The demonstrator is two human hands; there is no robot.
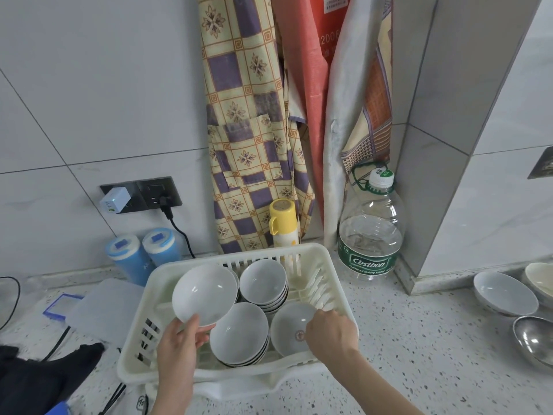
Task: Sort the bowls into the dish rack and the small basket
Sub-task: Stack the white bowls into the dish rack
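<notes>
- Left hand (176,348) pinches a white bowl (205,293) by its rim, above the rack (335,283).
- Right hand (330,333) grips a marked bowl (288,327) inside the rack.
- Step: loading rack.
- Next: seat the held bowl on a stack (239,333).

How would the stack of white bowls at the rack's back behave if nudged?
The stack of white bowls looks heavy and stiff, so it would probably slide rather than flex. Glossy rims suggest slippery, chippable ceramic. Nested several high in the dish rack, it might tilt.
</notes>
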